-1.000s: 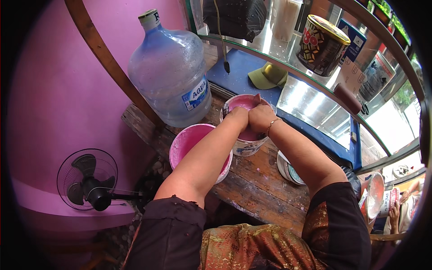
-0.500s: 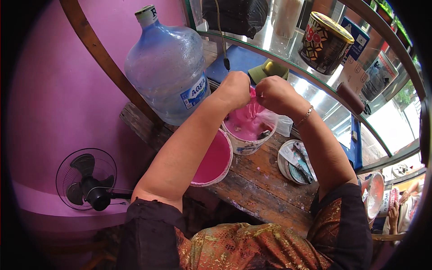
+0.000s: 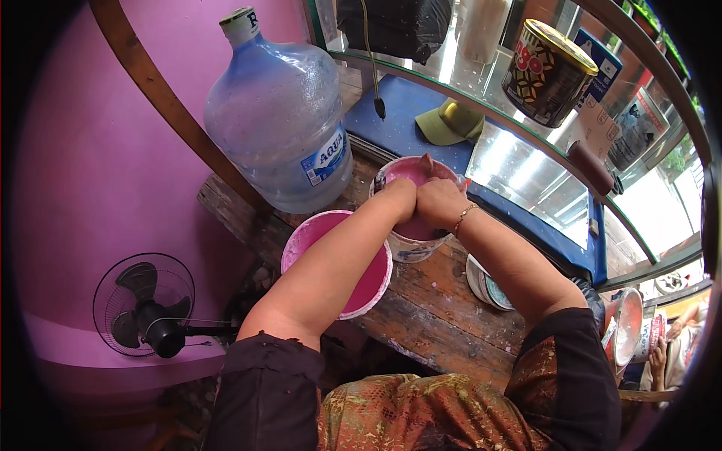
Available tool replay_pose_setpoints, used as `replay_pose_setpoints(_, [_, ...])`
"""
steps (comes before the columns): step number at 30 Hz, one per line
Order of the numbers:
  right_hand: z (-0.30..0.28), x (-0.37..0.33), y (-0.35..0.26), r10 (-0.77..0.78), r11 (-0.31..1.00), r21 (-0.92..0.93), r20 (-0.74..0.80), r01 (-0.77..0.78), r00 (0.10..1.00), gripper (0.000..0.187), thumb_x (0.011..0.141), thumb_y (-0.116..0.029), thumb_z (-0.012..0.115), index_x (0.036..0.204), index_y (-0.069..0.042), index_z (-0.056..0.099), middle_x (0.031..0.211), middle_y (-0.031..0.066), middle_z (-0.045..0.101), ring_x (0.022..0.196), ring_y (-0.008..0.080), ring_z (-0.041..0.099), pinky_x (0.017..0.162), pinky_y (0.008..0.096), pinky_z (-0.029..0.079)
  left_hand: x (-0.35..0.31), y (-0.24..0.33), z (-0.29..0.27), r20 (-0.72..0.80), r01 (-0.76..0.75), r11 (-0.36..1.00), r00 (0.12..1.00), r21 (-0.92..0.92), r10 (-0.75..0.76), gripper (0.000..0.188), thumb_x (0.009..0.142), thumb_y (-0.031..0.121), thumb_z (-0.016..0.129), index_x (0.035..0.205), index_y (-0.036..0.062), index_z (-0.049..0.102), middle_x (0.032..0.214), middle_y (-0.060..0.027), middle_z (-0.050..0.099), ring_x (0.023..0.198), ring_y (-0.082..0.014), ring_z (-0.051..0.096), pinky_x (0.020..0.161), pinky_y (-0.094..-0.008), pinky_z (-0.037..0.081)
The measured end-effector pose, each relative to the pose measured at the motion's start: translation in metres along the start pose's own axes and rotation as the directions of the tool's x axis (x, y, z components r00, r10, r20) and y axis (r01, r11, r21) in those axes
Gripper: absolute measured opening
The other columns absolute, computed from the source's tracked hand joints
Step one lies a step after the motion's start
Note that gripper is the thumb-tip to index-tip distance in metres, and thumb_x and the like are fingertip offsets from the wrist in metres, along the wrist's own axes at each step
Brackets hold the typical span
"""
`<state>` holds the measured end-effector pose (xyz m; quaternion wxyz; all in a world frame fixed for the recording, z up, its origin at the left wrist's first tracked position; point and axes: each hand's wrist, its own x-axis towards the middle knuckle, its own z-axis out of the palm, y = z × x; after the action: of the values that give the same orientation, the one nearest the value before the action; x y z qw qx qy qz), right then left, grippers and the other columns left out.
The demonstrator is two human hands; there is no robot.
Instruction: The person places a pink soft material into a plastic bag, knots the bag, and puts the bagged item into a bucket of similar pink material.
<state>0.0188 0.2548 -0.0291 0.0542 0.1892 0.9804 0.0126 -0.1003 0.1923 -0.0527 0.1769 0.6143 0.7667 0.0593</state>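
Nearest to us we see our own lap in patterned orange-brown cloth and dark sleeves, with both forearms reaching forward over the worn wooden plank desk (image 3: 444, 316).

Under our left forearm stands a round white plastic bucket with bright pink liquid inside (image 3: 338, 259), resting on the desk near its left end. Just beyond it, and touching or almost touching its rim, sits a smaller white tub stained pink and filled with pink mixture (image 3: 410, 244). Our left hand (image 3: 398, 197) and right hand (image 3: 438, 201) meet over this tub, pressed side by side with the fingers curled down into the pink mass; both are closed on it, though the fingertips are hidden in the mixture. A thin bracelet circles the right wrist.

To the right of the tub a pale shallow dish (image 3: 485, 284) lies on the desk, partly hidden by our right arm.

Down at the left, on the floor against the pink wall, stands a small black electric fan (image 3: 143, 304).

Farther back, a large clear blue water jug with a white cap (image 3: 278, 120) stands at the desk's left rear corner. Beyond the tub lies a blue surface with an olive-green cap (image 3: 450, 122) on it, and a glass counter edge curves past. On that counter stands a round patterned tin with a gold lid (image 3: 547, 71).
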Motion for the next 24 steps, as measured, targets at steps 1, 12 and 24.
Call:
replay_pose_setpoints(1, [-0.001, 0.002, -0.002, -0.038, 0.999, -0.031, 0.039, 0.04, 0.998, 0.022, 0.079, -0.02, 0.056, 0.083, -0.006, 0.073, 0.087, 0.0138, 0.07, 0.083, 0.0295, 0.067, 0.074, 0.0402, 0.051, 0.003, -0.002, 0.004, 0.035, 0.005, 0.999, 0.999, 0.042, -0.006, 0.018, 0.071, 0.003, 0.066, 0.088, -0.0004, 0.072, 0.097, -0.0234, 0.067, 0.094, -0.0346, 0.066, 0.079, -0.0406, 0.052])
replay_pose_setpoints(12, [-0.012, 0.005, 0.012, -0.04, 0.998, 0.055, 0.104, 0.035, 0.994, 0.018, 0.074, -0.015, 0.061, 0.083, -0.005, 0.072, 0.086, 0.0164, 0.07, 0.082, 0.0308, 0.068, 0.073, 0.0412, 0.053, 0.012, -0.006, -0.001, 0.212, -0.123, 0.986, 0.972, 0.114, 0.097, 0.025, 0.068, 0.008, 0.069, 0.092, 0.0049, 0.073, 0.098, -0.0202, 0.068, 0.095, -0.0337, 0.065, 0.083, -0.0388, 0.051])
replay_pose_setpoints(24, [-0.031, -0.002, 0.024, 0.021, 0.693, 0.718, 0.075, -0.069, 0.997, 0.027, 0.076, -0.011, 0.056, 0.096, 0.001, 0.07, 0.089, 0.0209, 0.068, 0.088, 0.0289, 0.066, 0.079, 0.0357, 0.051, -0.015, 0.007, -0.056, 0.264, 0.127, 0.897, 0.964, -0.424, -0.011, 0.039, 0.07, -0.006, 0.064, 0.109, -0.0018, 0.065, 0.098, -0.0172, 0.068, 0.082, -0.0256, 0.07, 0.068, -0.0357, 0.058])
